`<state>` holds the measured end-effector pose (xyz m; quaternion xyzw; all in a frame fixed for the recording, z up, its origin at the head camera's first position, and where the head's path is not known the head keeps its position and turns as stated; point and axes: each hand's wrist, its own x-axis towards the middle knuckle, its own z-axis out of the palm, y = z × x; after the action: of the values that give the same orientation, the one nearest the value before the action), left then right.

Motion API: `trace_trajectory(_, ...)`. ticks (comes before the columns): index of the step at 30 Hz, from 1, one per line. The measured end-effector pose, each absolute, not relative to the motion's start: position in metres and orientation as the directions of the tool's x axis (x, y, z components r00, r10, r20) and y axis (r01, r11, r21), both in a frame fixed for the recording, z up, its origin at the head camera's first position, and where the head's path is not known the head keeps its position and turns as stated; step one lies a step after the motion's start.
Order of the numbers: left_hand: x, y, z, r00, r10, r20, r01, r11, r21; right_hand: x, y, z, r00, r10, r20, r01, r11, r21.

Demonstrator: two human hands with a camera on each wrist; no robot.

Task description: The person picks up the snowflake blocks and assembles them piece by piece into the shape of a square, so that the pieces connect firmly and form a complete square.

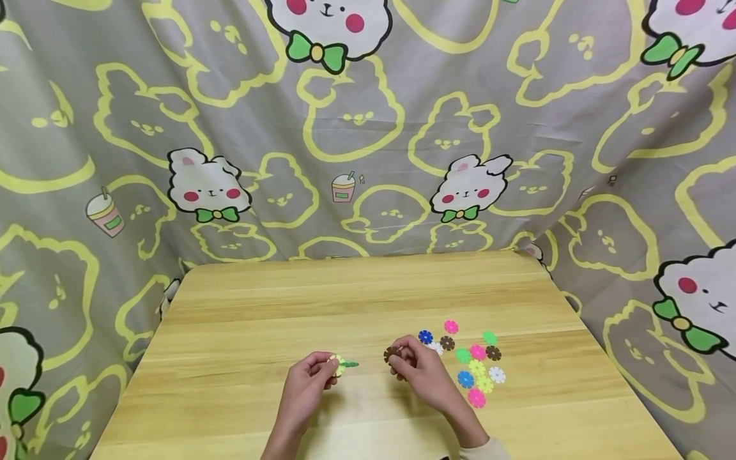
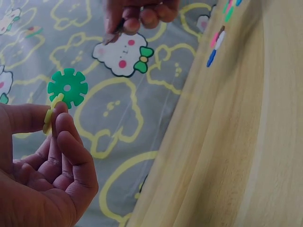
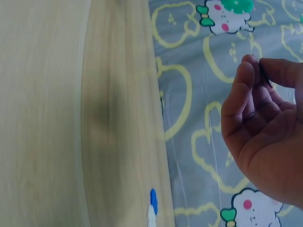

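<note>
Between thumb and fingers, my left hand point(image 1: 310, 378) pinches a yellow notched plastic disc point(image 2: 49, 118). A green notched disc point(image 2: 67, 88) is joined to it crosswise, slotted edge to edge, and sticks out to the right in the head view. My right hand point(image 1: 418, 369) pinches a brown notched disc point(image 1: 391, 354) by its edge; in the right wrist view this disc point(image 3: 265, 75) appears as a thin dark edge. The two hands are held apart above the table, with a gap between the green and brown discs.
Right of my right hand, loose notched discs lie scattered on the wooden table point(image 1: 241, 319), among them a pink disc point(image 1: 476, 398), a light blue disc point(image 1: 466, 379) and a white disc point(image 1: 497, 375). A patterned grey curtain point(image 1: 368, 140) hangs around the table's far side and flanks.
</note>
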<state>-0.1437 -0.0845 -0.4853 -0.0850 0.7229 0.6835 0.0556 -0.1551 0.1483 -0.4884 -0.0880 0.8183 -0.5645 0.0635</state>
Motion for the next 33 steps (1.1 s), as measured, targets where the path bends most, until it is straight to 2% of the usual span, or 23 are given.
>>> trace_trajectory(13, -0.142, -0.083, -0.487, -0.98, -0.043, -0.193, -0.194, 0.031, 0.981, -0.152, 0.123, -0.483, -0.932, -0.362, -0.027, -0.055, 0.215, -0.975)
trace_trajectory(33, -0.141, -0.078, -0.486, -0.982, -0.028, -0.185, -0.185, 0.028, 0.982, -0.154, 0.118, -0.484, -0.942, -0.329, -0.072, 0.009, 0.189, -0.982)
